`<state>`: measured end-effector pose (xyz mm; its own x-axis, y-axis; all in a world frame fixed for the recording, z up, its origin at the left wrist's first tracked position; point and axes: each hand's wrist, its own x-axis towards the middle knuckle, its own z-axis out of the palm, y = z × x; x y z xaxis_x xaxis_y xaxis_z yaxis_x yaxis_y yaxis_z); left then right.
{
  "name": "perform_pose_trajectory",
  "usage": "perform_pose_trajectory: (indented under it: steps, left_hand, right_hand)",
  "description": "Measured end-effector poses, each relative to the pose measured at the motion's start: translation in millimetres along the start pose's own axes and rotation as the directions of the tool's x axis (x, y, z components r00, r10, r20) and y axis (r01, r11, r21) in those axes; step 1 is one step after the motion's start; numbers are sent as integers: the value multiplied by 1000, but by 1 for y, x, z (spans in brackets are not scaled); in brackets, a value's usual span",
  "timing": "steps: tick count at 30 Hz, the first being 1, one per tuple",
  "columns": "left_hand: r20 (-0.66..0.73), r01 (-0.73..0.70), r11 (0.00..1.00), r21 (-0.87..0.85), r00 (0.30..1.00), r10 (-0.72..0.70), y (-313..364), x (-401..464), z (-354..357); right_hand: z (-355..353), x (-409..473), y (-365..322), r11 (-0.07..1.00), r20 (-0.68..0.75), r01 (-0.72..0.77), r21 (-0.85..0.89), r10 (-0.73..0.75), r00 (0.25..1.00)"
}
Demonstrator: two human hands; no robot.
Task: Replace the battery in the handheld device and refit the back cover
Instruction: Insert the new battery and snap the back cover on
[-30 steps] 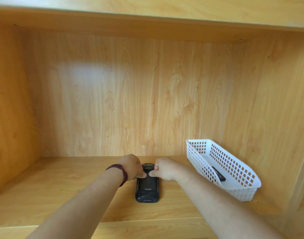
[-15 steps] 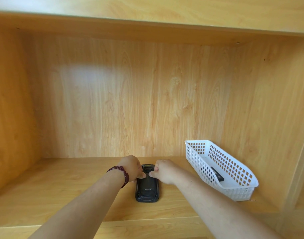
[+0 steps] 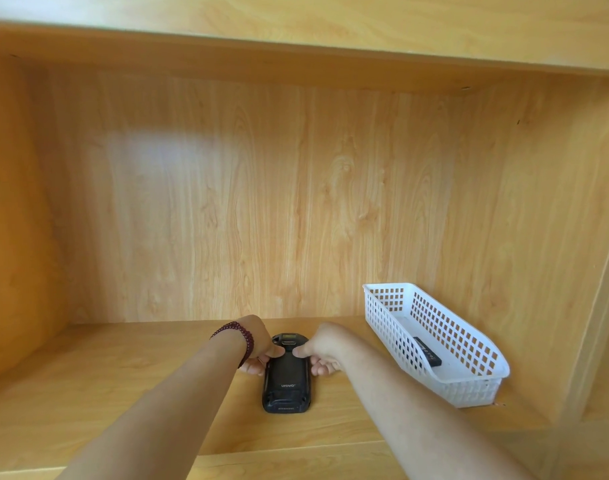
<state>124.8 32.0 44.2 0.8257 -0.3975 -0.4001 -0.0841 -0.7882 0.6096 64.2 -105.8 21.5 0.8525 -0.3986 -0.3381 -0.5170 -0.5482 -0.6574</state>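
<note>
A black handheld device [image 3: 287,382] lies face down on the wooden shelf, its back cover with white lettering facing up. My left hand [image 3: 260,344], with a dark red bead bracelet at the wrist, grips the device's left side near its far end, thumb pressed on the cover. My right hand [image 3: 322,349] grips the right side in the same way, thumb on the cover, fingers curled under the edge. The two thumbs almost meet on the cover. A black battery [image 3: 427,351] lies inside the white basket.
A white perforated plastic basket [image 3: 469,382] stands on the shelf [image 3: 123,375] at the right, close to the cabinet's side wall. Wooden walls enclose the shelf at the back, left and right, with a board overhead.
Both hands stay at the device's far end. Their fingers now reach further down around its sides. The view has shifted slightly.
</note>
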Motion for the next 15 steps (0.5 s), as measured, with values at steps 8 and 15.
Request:
perform_pose_trajectory:
  steps: [8,15]
  left_hand:
    - [123,-36,995,-96,991,48,-13,-20,-6]
    - [57,-49,995,-90,997,55,-13,-22,-1]
  right_hand:
    - [-13,-11,11,997,205,38,61,-50,978]
    - [-10,-13,16,996,203,62,65,-74,976]
